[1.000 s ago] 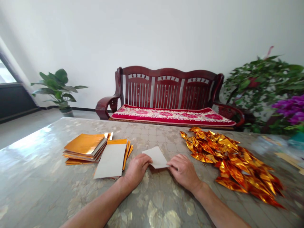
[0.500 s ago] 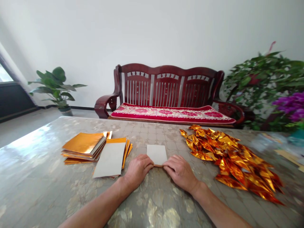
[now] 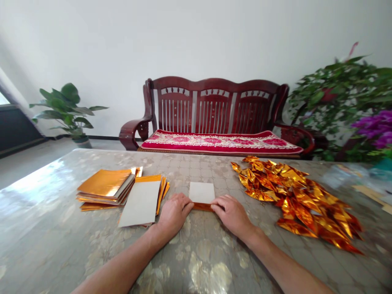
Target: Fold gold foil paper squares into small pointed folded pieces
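A small sheet of foil paper (image 3: pixel 202 192) lies on the table between my hands, pale grey side up. Its near edge is folded over and shows a strip of shiny orange-gold foil. My left hand (image 3: pixel 177 210) pinches the left end of that fold, and my right hand (image 3: pixel 229 210) pinches the right end. Left of my hands lie a fanned stack of foil paper (image 3: pixel 141 204), grey side up on top, and a thicker stack of gold foil paper (image 3: pixel 104 183). At the right is a heap of folded gold foil pieces (image 3: pixel 300 200).
The patterned table (image 3: pixel 202 253) stretches out under everything. Past its far edge stands a dark red wooden bench (image 3: pixel 214 106) with a red floral cover. Clear plastic wrapping (image 3: pixel 346 175) lies at the right. Potted plants (image 3: pixel 67 110) flank the bench.
The paper's near edge has been turned over, so a wider strip of orange-gold foil now shows between my hands. The view has shifted slightly.
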A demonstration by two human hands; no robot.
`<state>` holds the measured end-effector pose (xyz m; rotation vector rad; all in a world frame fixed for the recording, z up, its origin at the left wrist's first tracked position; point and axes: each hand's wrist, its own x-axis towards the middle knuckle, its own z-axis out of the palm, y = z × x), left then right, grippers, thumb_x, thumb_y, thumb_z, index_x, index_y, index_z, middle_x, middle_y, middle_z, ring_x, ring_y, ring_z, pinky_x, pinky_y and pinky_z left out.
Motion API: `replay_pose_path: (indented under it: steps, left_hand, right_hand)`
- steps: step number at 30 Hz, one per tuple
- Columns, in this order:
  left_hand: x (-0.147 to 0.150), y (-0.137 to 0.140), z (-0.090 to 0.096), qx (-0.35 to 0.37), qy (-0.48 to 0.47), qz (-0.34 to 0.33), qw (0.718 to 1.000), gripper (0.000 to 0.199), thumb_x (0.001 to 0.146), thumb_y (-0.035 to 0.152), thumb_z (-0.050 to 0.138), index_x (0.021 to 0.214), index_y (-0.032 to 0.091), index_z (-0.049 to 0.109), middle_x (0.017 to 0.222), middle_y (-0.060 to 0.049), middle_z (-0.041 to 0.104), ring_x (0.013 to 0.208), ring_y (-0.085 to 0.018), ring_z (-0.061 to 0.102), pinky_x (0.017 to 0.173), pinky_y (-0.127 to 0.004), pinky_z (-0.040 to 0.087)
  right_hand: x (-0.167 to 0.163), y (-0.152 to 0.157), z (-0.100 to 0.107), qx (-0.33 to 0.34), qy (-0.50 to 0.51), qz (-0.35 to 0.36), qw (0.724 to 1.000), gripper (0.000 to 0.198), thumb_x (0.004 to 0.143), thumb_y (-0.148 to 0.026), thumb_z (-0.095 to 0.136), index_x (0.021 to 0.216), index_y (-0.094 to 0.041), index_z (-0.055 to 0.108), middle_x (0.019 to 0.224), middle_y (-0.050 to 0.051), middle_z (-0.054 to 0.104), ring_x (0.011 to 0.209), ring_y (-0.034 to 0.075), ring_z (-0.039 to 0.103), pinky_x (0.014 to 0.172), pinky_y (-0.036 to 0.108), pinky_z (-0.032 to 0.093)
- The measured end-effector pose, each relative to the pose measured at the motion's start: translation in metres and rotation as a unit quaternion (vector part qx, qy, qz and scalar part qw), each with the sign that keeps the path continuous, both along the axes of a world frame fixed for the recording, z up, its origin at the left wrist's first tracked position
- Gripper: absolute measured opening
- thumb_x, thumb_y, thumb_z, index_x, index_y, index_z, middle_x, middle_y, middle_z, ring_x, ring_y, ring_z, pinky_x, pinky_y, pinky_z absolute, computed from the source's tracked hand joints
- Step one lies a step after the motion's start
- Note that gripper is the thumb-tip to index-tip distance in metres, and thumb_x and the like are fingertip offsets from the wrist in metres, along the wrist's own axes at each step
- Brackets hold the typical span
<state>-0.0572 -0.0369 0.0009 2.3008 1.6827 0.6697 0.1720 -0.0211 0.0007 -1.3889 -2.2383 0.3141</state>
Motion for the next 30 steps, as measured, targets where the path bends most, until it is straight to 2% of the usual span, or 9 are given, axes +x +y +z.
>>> replay_pose_path:
  steps: [3,10,21,30]
  left_hand:
    - [0.0007,0.0001,0.001,-0.002,-0.009,0.007,1.0,0.024,0.094,0.029,0.054,0.081,0.02,0.071,0.084,-0.003,0.067,0.087,-0.019,0.061,0.079,-0.028,0.041]
    - [0.0008,0.0025,0.0003,-0.031,-0.052,0.08,0.995,0.015,0.082,0.032,0.066,0.073,0.02,0.068,0.083,-0.001,0.066,0.085,-0.018,0.061,0.074,-0.028,0.041]
    - [0.0006,0.002,0.0059,-0.036,-0.03,0.077,0.996,0.02,0.082,0.035,0.065,0.069,0.02,0.066,0.081,-0.002,0.064,0.083,-0.018,0.06,0.075,-0.029,0.04]
    - [0.0009,0.0016,0.0065,-0.017,0.001,0.072,0.997,0.026,0.086,0.034,0.063,0.065,0.019,0.063,0.077,-0.002,0.062,0.08,-0.018,0.058,0.072,-0.028,0.037]
  right_hand:
    - [-0.0009,0.0002,0.0002,0.003,-0.021,-0.003,1.0,0.02,0.094,-0.027,0.056,0.086,-0.025,0.074,0.085,0.001,0.072,0.087,0.018,0.06,0.077,0.028,0.041]
    - [-0.0056,0.0003,0.0004,0.0,-0.027,-0.033,0.999,0.017,0.091,-0.03,0.059,0.088,-0.028,0.075,0.086,0.0,0.074,0.086,0.018,0.061,0.076,0.028,0.041]
    - [-0.0069,-0.0019,-0.0005,0.015,-0.036,-0.034,0.999,0.011,0.088,-0.026,0.063,0.084,-0.026,0.073,0.083,0.0,0.072,0.084,0.019,0.059,0.075,0.03,0.039]
    - [-0.0067,-0.0062,-0.0009,0.049,-0.056,-0.039,0.996,0.011,0.087,-0.021,0.06,0.077,-0.024,0.065,0.082,0.001,0.069,0.083,0.02,0.057,0.073,0.031,0.036]
